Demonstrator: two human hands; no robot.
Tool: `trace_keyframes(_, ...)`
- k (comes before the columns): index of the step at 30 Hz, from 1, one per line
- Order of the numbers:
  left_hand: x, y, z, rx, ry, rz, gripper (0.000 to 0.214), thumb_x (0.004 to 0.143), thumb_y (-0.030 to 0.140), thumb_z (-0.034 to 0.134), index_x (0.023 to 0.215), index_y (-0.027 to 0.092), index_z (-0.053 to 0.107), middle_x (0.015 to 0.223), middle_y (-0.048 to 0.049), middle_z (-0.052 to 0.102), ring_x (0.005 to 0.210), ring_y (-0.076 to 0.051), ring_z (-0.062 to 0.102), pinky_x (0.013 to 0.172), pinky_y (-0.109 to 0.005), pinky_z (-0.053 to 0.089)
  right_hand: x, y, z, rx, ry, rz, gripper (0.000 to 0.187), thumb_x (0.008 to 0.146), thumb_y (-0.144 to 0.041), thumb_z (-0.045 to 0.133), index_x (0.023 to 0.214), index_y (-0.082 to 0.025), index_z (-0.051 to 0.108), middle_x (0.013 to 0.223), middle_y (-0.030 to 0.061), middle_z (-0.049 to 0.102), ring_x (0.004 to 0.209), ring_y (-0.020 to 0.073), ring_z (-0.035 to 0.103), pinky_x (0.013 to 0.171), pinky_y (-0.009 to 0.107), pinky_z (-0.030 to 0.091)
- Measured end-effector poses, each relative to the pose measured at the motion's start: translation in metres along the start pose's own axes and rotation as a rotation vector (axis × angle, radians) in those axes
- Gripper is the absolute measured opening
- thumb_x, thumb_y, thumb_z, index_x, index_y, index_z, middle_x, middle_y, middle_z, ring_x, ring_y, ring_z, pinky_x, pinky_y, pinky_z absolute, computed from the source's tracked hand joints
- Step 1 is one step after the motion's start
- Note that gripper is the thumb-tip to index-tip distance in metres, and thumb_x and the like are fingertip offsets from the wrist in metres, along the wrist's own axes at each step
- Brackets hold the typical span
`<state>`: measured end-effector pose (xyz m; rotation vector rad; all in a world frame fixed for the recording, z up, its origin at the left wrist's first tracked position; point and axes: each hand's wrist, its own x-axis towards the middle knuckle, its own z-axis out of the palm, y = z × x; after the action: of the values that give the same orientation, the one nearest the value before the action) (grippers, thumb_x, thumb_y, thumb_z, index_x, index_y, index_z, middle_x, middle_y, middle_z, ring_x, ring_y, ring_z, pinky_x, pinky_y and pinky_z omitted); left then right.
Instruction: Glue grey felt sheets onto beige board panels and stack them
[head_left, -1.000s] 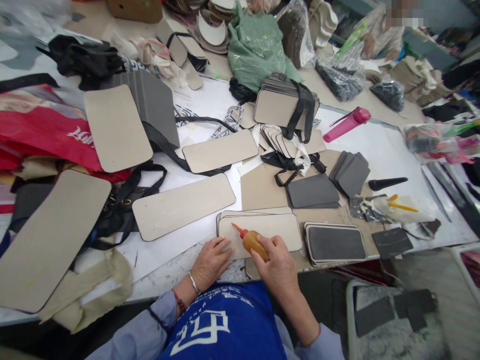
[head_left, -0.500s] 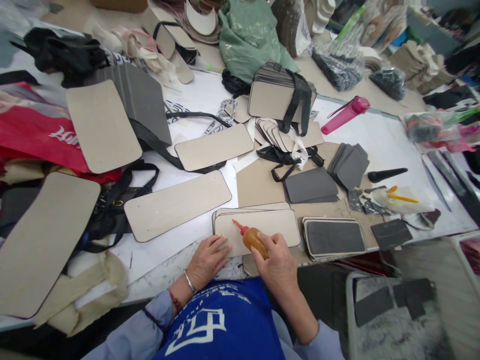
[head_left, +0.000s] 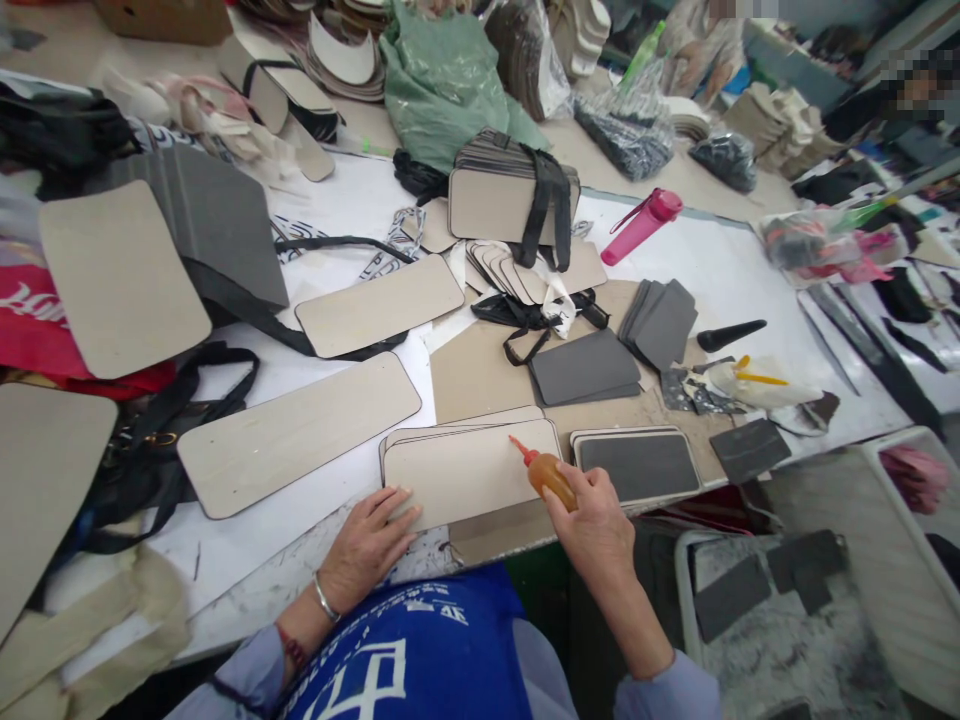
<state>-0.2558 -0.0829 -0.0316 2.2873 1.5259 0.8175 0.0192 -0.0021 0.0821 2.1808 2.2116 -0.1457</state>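
My right hand [head_left: 596, 520] is wrapped round a small amber glue bottle [head_left: 549, 474] with a red nozzle, which points at the right end of a beige rounded board [head_left: 465, 472]. That board tops a short stack at the table's near edge. My left hand [head_left: 367, 545] lies flat with fingers stretched out on the board's left corner, pinning it. Right of the bottle sits a stack of boards topped with a dark grey pad [head_left: 639, 464].
Long beige boards [head_left: 296, 432] lie to the left, over black straps and a red bag [head_left: 45, 330]. Behind are grey pads [head_left: 585, 368], a strapped bundle of boards [head_left: 510, 200], a pink bottle [head_left: 641, 226], a green bag [head_left: 442, 85] and a black cone [head_left: 729, 335]. A bin [head_left: 787, 610] stands below right.
My right hand has carried the glue bottle from the board's left part to its right end. My left hand stays on the left corner. The view has shifted right.
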Motion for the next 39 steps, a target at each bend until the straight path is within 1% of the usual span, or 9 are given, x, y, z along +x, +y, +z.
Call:
trace_keyframes(6,-0.001,0.000,0.000,0.027,-0.016,0.017,0.027,0.081,0.023,0.055,0.107,0.021,0.060,0.114,-0.0078,0.058,0.110,-0.022,0.048,0.088,-0.036,0.049,0.010,0.024,-0.003,-0.018,0.048,0.041,0.028,0.075,-0.029,0.057,0.103,-0.027,0.059,0.082,0.0028,0.044,0.073,0.0166,0.047,0.050,0.024,0.031)
trace_keyframes(10,-0.002,0.000,0.000,0.046,-0.011,0.034,0.027,0.081,0.022,0.055,0.107,0.019,0.060,0.115,-0.0093,0.058,0.111,-0.023,0.047,0.089,-0.037,0.049,0.009,0.021,-0.004,-0.036,0.063,0.031,0.028,0.075,-0.028,0.057,0.103,-0.027,0.059,0.081,0.0024,0.043,0.072,0.0160,0.046,0.050,0.023,0.030)
trace_keyframes(13,-0.002,0.001,0.000,0.046,-0.012,0.044,0.027,0.081,0.021,0.054,0.107,0.018,0.060,0.116,-0.0105,0.057,0.112,-0.024,0.046,0.090,-0.038,0.048,0.002,0.004,-0.002,-0.015,0.029,-0.003,0.030,0.075,-0.029,0.058,0.105,-0.026,0.059,0.082,0.0019,0.044,0.073,0.0147,0.046,0.051,0.022,0.031)
trace_keyframes(21,-0.003,0.005,0.000,0.078,0.018,0.032,0.026,0.082,0.020,0.049,0.105,0.016,0.061,0.113,-0.0120,0.058,0.110,-0.024,0.047,0.086,-0.039,0.049,-0.017,-0.065,0.007,0.137,-0.080,-0.128,0.032,0.075,-0.026,0.058,0.108,-0.026,0.058,0.084,0.0016,0.047,0.074,0.0140,0.050,0.055,0.022,0.035)
trace_keyframes(28,-0.005,0.005,0.003,0.075,0.043,0.029,0.025,0.081,0.019,0.051,0.103,0.016,0.061,0.113,-0.0123,0.057,0.109,-0.026,0.046,0.085,-0.041,0.049,-0.023,-0.098,0.011,0.214,-0.118,-0.179,0.032,0.074,-0.025,0.059,0.106,-0.027,0.058,0.084,0.0023,0.047,0.077,0.0162,0.051,0.058,0.023,0.039)
trace_keyframes(31,-0.004,0.005,0.004,0.069,0.040,0.031,0.025,0.081,0.019,0.051,0.104,0.016,0.060,0.112,-0.0124,0.057,0.109,-0.026,0.046,0.084,-0.041,0.049,-0.024,-0.103,0.016,0.347,-0.123,-0.149,0.031,0.074,-0.025,0.058,0.105,-0.026,0.058,0.086,0.0031,0.049,0.080,0.0177,0.053,0.065,0.028,0.043)
trace_keyframes(36,-0.003,0.008,0.002,0.098,0.029,0.032,0.026,0.080,0.020,0.053,0.105,0.018,0.059,0.112,-0.0116,0.057,0.108,-0.026,0.046,0.087,-0.046,0.044,-0.026,-0.084,0.020,0.937,-0.204,-0.018,0.030,0.071,-0.031,0.059,0.099,-0.019,0.057,0.096,0.0059,0.058,0.088,0.0190,0.057,0.080,0.034,0.046)
trace_keyframes(37,-0.003,0.009,0.001,0.107,0.026,0.022,0.026,0.079,0.020,0.053,0.105,0.019,0.059,0.112,-0.0115,0.057,0.108,-0.026,0.045,0.088,-0.047,0.043,-0.028,-0.077,0.020,0.999,-0.226,-0.006,0.031,0.071,-0.033,0.059,0.098,-0.018,0.057,0.097,0.0063,0.059,0.090,0.0195,0.057,0.081,0.034,0.047)
trace_keyframes(39,-0.004,0.011,0.001,0.122,0.028,0.003,0.026,0.079,0.019,0.053,0.105,0.019,0.058,0.114,-0.0120,0.055,0.109,-0.026,0.044,0.088,-0.048,0.042,-0.033,-0.064,0.020,0.979,-0.213,0.003,0.033,0.070,-0.034,0.060,0.098,-0.018,0.057,0.099,0.0069,0.059,0.091,0.0206,0.057,0.083,0.037,0.046)
